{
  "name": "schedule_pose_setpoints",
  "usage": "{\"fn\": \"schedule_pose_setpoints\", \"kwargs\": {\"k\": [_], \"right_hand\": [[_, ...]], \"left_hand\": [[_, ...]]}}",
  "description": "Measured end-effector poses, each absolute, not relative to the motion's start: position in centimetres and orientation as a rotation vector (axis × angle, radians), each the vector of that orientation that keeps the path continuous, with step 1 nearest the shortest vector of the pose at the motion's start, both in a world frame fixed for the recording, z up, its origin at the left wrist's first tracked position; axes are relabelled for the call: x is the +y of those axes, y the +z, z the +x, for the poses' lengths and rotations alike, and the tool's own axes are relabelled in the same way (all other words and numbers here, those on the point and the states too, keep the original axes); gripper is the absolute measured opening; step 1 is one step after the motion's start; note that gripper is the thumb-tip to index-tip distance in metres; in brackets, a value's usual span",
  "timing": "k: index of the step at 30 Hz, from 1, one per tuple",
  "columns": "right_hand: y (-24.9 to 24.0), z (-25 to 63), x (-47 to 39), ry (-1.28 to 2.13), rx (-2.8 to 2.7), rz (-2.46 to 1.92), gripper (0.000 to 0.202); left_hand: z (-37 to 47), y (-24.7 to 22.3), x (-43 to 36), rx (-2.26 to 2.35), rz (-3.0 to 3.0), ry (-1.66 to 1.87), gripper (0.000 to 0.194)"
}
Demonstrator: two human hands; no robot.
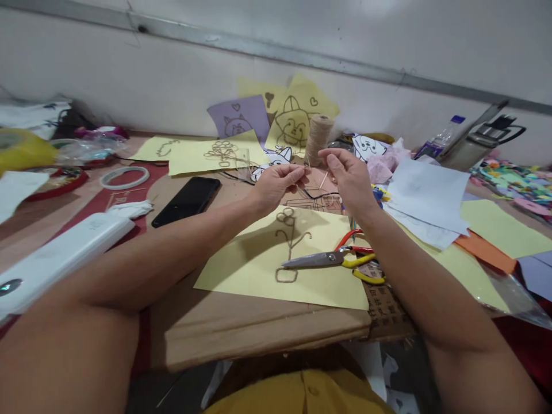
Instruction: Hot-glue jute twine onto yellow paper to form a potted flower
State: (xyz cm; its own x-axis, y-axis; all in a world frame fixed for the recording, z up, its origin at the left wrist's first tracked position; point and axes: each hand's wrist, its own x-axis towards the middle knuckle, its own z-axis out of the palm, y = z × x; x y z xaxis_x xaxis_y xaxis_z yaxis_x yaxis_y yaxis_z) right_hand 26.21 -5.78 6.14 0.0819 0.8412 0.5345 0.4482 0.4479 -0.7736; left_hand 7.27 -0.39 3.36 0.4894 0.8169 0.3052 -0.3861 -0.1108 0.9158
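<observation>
Pinching; left hand (278, 183), right hand (351, 177) closed, contents unclear; one twine spool (318, 138) behind; one phone (187, 201)

Single head-worn view, looking forward and down over both forearms, hands mid-frame, wall behind

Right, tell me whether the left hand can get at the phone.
Probably yes: the phone lies with nothing on top of it, and the left hand looks near enough to draw back to it.
</observation>
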Motion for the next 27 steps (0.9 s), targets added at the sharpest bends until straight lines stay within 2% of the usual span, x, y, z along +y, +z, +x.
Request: {"fn": "schedule_pose_setpoints", "kwargs": {"k": [6, 11, 20, 27], "right_hand": [[4.3, 25.1, -5.7, 0.486, -1.413, -1.084, 0.056], [3.3, 25.3, -6.9, 0.489, -1.542, -1.096, 0.054], [3.2, 25.0, -7.0, 0.501, -1.669, -1.065, 0.049], [2.9, 24.7, -7.0, 0.493, -1.698, -0.994, 0.04]], "left_hand": [[7.1, 2.7, -0.8, 0.421, 1.208, 1.043, 0.034], [7.0, 2.3, -1.0, 0.455, 1.19, 1.028, 0.029], [7.0, 1.4, -1.4, 0.41, 1.265, 1.008, 0.044], [7.1, 0.9, -1.3, 0.372, 1.333, 0.989, 0.043]]}}
